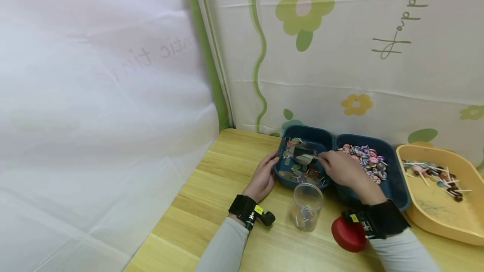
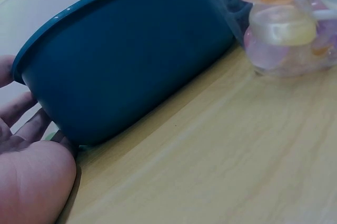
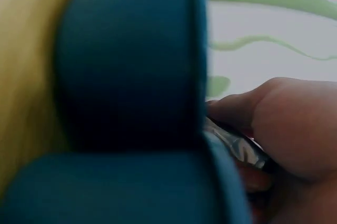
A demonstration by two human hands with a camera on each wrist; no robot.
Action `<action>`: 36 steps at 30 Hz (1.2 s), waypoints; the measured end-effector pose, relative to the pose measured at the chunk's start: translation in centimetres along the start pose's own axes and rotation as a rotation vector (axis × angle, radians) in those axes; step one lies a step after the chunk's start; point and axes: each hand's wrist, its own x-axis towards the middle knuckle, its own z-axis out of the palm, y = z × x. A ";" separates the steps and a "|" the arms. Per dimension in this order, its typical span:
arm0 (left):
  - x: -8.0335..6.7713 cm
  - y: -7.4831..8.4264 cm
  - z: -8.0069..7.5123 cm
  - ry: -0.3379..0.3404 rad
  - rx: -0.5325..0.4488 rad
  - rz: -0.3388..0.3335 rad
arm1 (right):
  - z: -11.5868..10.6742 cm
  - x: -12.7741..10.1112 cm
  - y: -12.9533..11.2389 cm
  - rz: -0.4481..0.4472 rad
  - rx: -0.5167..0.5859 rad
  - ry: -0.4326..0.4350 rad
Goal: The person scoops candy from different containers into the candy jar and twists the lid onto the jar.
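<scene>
My right hand (image 1: 342,169) grips the handle of a metal scoop (image 1: 304,154), whose bowl is over the lollipops (image 1: 298,173) in the left dark-blue bin (image 1: 321,135). The right wrist view shows the shiny scoop handle (image 3: 239,145) between thumb and fingers, partly hidden by the bins. My left hand (image 1: 261,179) rests against that bin's left side, fingers spread along the outer wall (image 2: 121,61) below the rim. A clear plastic jar (image 1: 308,205) with some wrapped lollipops inside stands without a lid in front of the bin.
A second dark-blue bin (image 1: 393,179) of swirl lollipops adjoins on the right. Beyond it is a yellow tray (image 1: 431,205) with ball lollipops (image 1: 435,175). A red lid (image 1: 348,236) lies near my right wrist. A printed curtain (image 1: 321,74) hangs behind the wooden table (image 1: 204,196).
</scene>
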 end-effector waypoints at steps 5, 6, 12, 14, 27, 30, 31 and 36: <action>-0.1 0.0 0.1 0.011 0.005 -0.001 | 0.5 0.3 -0.1 -0.028 0.001 -0.014; 0.0 0.0 0.1 0.015 0.003 0.000 | 0.5 0.3 0.0 -0.035 0.013 -0.022; 0.0 0.0 0.0 0.036 -0.006 -0.004 | -0.6 0.2 1.2 -0.094 0.208 -0.127; 0.0 0.0 0.0 0.039 0.003 -0.007 | -1.0 0.1 1.6 -0.131 0.305 -0.170; 0.2 0.0 0.1 0.014 -0.001 0.011 | -2.1 -1.0 3.4 -0.160 0.563 -0.416; 0.2 -0.1 0.1 0.019 0.006 0.008 | -2.2 -1.2 3.8 -0.152 0.571 -0.430; 0.2 -0.1 0.1 0.022 0.008 0.006 | -2.3 -1.2 3.9 -0.150 0.576 -0.431; 0.3 -0.1 0.1 0.040 0.008 -0.004 | -1.9 -0.9 3.8 -0.157 0.610 -0.415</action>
